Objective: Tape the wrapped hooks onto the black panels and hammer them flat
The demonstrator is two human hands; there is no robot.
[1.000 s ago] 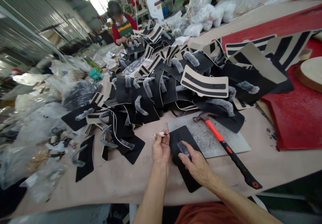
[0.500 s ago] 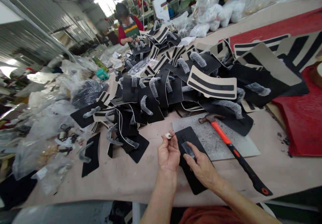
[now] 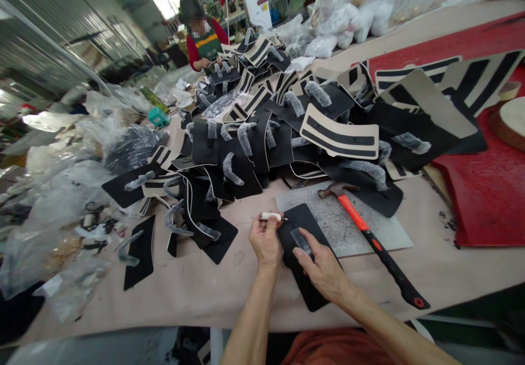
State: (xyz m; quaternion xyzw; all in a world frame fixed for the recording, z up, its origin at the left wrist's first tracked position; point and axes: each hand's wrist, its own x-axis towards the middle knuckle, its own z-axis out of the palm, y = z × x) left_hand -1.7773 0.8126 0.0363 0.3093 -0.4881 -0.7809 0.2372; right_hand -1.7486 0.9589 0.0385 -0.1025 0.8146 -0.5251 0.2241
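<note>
My left hand [image 3: 266, 240] is closed around a small white tool [image 3: 270, 216], whose thin tip points right over the upper edge of a black panel [image 3: 314, 285]. That panel lies flat in front of me, partly on a grey board. A plastic-wrapped handle [image 3: 301, 242] is on the panel, and my right hand [image 3: 322, 266] grips it between thumb and fingers. Just right of the panel, a hammer [image 3: 356, 214] with an orange and black handle rests across the grey board [image 3: 394, 239].
Behind my hands is a heap of black panels [image 3: 241, 173] with wrapped handles. Clear plastic bags [image 3: 65, 190] lie left. A red sheet [image 3: 488, 190] is at the right. Across the table stands a person [image 3: 205, 42]. A teal box [image 3: 158, 117] sits far left.
My left hand has turned palm inward, and the white tool now lies sideways with its tip toward the panel. My right hand stays on the handle. The whole view has shifted slightly.
</note>
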